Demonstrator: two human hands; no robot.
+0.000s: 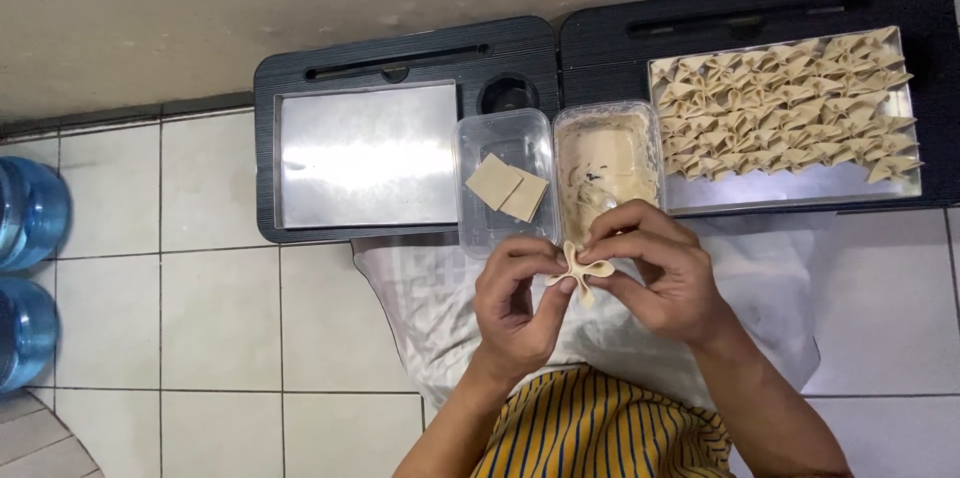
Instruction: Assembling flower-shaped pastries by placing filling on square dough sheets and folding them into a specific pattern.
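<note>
Both of my hands pinch one pale folded dumpling (580, 271) between them, held above my lap. My left hand (515, 303) grips its left side with thumb and fingers. My right hand (662, 273) squeezes its right side. Just beyond the hands stand two clear plastic tubs: the left tub (478, 143) holds a few square dough wrappers (508, 188), the right tub (650, 133) holds creamy filling (600, 163) with a spoon in it. A metal tray (800, 190) at the right carries several rows of folded dumplings (785, 103).
Two low black lap tables (400, 43) stand side by side against the wall. An empty metal tray (368, 156) lies on the left one. Blue water jugs (30, 213) sit at the far left on the white tiled floor. A light cloth (420, 288) covers my lap.
</note>
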